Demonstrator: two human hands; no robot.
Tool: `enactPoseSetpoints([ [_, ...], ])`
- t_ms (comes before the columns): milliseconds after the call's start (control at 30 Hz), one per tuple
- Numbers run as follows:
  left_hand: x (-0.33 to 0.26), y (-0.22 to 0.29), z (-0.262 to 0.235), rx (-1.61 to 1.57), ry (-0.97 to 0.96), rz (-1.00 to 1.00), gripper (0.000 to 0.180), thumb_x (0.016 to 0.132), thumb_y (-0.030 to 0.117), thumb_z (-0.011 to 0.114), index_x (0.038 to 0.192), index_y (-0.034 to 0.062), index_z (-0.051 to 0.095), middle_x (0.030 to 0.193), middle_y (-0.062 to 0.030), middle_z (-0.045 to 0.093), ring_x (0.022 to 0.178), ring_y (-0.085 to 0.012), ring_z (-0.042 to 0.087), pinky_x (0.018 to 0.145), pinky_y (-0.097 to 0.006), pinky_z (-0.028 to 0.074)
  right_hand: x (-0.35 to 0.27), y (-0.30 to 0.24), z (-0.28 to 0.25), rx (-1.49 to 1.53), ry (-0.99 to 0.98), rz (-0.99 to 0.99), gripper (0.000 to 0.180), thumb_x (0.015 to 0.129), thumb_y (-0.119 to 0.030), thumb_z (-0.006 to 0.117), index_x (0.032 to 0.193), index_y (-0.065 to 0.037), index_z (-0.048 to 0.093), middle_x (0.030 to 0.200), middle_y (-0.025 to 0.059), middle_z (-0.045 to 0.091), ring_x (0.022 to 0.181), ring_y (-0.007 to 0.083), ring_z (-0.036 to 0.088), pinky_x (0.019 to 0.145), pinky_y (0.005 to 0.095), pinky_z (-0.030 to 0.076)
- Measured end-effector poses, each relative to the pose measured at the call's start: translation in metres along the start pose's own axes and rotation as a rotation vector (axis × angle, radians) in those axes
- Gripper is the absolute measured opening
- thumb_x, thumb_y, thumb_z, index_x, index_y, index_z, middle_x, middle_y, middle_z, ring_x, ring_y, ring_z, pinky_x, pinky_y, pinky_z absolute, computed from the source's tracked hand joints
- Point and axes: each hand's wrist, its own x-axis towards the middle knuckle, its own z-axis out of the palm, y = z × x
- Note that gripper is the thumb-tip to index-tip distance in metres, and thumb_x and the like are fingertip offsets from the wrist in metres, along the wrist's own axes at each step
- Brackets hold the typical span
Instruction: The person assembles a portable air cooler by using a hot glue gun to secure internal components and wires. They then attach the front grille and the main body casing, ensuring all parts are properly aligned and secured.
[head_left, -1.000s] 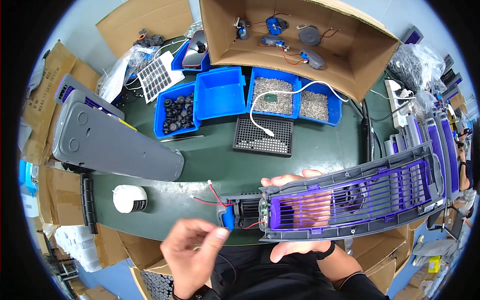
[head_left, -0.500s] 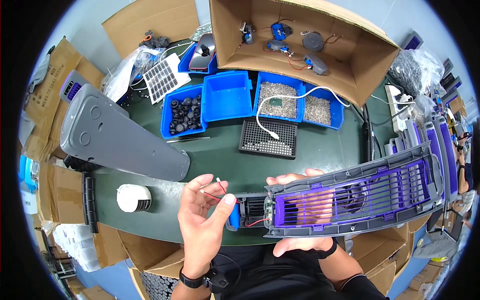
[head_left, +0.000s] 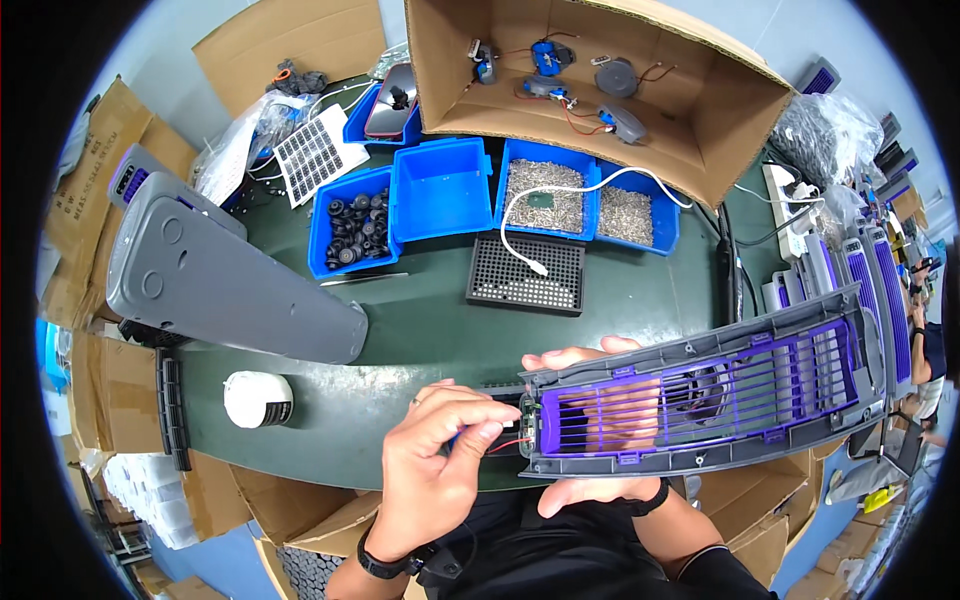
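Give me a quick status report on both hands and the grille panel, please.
Left hand pinching red wire at panel end. Right hand under grey-purple grille panel, holding it. Nothing blocking.

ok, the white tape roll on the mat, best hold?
Take the white tape roll across its round outer wall, coming from above. It lies flat on the green mat with bare space around it, so fingers fit on opposite sides; the left hand is nearest.

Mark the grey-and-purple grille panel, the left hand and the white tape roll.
grille panel (head_left: pixel 700 400): head view, on its purple slats.
left hand (head_left: pixel 435 470): head view, on the back of the hand, by the panel's end.
white tape roll (head_left: pixel 257 398): head view, on its top face.
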Motion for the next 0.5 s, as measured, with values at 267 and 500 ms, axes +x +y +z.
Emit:
enactPoseSetpoints([
  [267,-0.001,0.007,-0.001,0.056,-0.126,-0.141,0.028,0.09,0.0,0.075,0.114,0.0071,0.063,0.092,-0.0074,0.075,0.095,-0.0278,0.069,0.104,-0.043,0.046,0.001,-0.006,0.004,-0.112,-0.083,-0.052,0.141,0.053,-0.049,0.103,0.156,-0.004,0.017,0.144,0.0205,0.054,0.133,0.0391,0.058,0.115,0.0515,0.046],
  [500,0.009,0.025,-0.006,0.242,-0.25,-0.116,0.035,0.086,-0.006,0.071,0.115,0.0061,0.056,0.09,-0.0105,0.072,0.087,-0.0318,0.068,0.089,-0.043,0.048,-0.001,-0.004,0.03,-0.043,0.035,-0.209,0.118,0.059,-0.029,0.104,0.15,-0.004,0.033,0.136,0.0297,0.058,0.133,0.044,0.058,0.113,0.0577,0.048],
])
